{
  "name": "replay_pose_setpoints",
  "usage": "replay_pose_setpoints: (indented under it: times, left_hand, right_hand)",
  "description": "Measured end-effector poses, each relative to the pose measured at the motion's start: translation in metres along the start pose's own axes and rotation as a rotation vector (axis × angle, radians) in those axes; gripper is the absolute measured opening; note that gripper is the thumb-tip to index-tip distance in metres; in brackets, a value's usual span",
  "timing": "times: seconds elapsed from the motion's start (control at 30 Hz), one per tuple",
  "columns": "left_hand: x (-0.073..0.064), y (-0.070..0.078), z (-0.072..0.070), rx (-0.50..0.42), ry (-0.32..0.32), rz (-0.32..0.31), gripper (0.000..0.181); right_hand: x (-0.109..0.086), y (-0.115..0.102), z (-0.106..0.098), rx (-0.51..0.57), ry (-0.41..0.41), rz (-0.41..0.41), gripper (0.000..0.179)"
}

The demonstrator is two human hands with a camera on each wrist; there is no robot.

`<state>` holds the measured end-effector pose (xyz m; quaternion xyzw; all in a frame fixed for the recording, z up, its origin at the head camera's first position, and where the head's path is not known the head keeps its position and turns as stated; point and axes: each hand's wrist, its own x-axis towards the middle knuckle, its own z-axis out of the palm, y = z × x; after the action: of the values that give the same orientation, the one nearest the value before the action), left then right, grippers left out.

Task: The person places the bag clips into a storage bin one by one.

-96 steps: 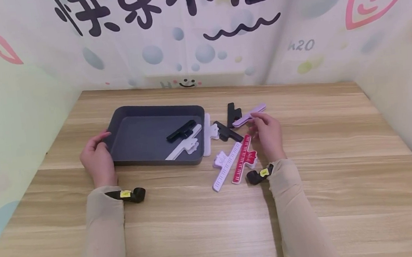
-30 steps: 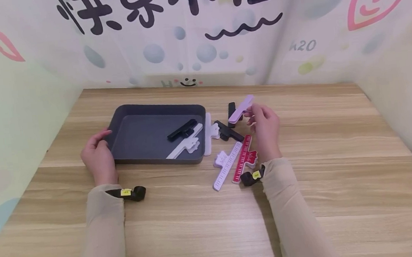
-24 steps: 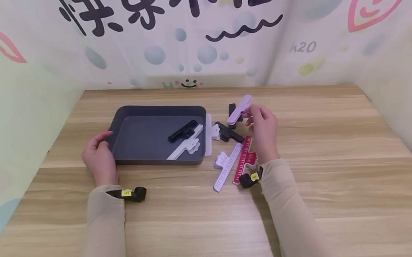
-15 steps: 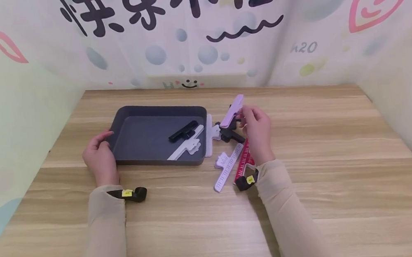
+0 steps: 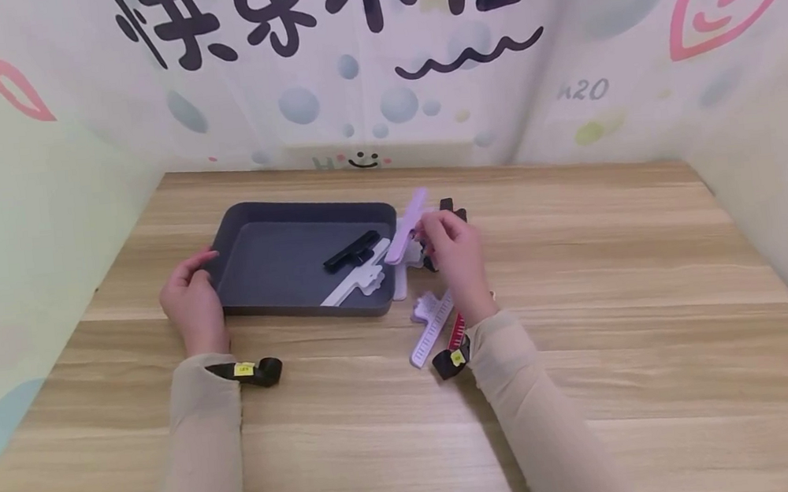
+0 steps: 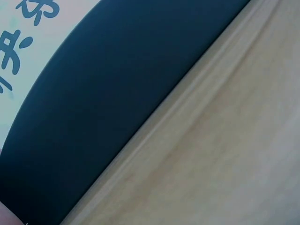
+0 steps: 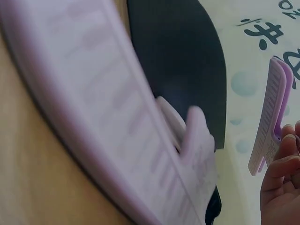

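My right hand [image 5: 455, 256] pinches a light purple ruler-edged clip [image 5: 408, 227] by its handle, the long bar slanting up to the right. In the head view that bar overlaps the right rim of a dark grey tray [image 5: 261, 267]; the right wrist view shows the same clip [image 7: 275, 105] held up off the table. My left hand [image 5: 193, 305] grips the tray's left end, fingers at the rim. Inside the tray lie a black clip [image 5: 352, 251] and a white clip [image 5: 344, 287], near its right side.
Beside the tray's right wall lies another white clip [image 5: 401, 283], partly hidden. Black clips [image 5: 447, 204] lie behind my right hand. Nearer me are a pale lilac clip [image 5: 431, 333] and a red clip [image 5: 458, 331], half covered by my wrist. A printed wall sheet [image 5: 378, 81] stands behind the table.
My right hand has lifted the light purple clip from beside the black clips and carried it left to the tray's right rim. My left hand stays at the tray.
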<state>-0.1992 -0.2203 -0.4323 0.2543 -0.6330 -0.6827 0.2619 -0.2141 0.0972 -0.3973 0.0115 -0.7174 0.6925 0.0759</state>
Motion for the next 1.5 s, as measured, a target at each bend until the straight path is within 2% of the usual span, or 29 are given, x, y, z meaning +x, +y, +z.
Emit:
replay_pose_setpoints:
  times: [0.2, 0.3, 0.53, 0.7, 0.87, 1.1, 1.5]
  left_hand:
    - [0.001, 0.0, 0.0, 0.002, -0.006, -0.001, 0.037]
    - [0.0, 0.001, 0.0, 0.004, -0.006, -0.004, 0.038]
    - [0.0, 0.0, 0.0, 0.014, -0.007, -0.005, 0.038]
    - [0.0, 0.001, -0.001, 0.011, -0.006, -0.004, 0.038]
    - [0.001, -0.001, -0.002, 0.004, 0.004, 0.008, 0.038]
    - [0.002, -0.001, -0.002, 0.018, 0.0, 0.015, 0.038]
    - [0.001, -0.001, -0.001, 0.039, 0.011, 0.033, 0.038]
  right_hand:
    - [-0.016, -0.021, 0.011, -0.103, -0.135, -0.023, 0.025]
    - [-0.019, -0.021, 0.015, -0.152, -0.199, -0.02, 0.026]
    - [-0.018, 0.004, 0.03, -0.219, -0.309, -0.044, 0.025]
    - [-0.02, 0.006, 0.042, -0.143, -0.385, -0.047, 0.027]
    - [-0.022, 0.009, 0.048, -0.129, -0.409, -0.054, 0.027]
    - [-0.022, 0.012, 0.053, -0.254, -0.429, -0.078, 0.026]
    - [-0.02, 0.011, 0.053, -0.349, -0.405, -0.078, 0.026]
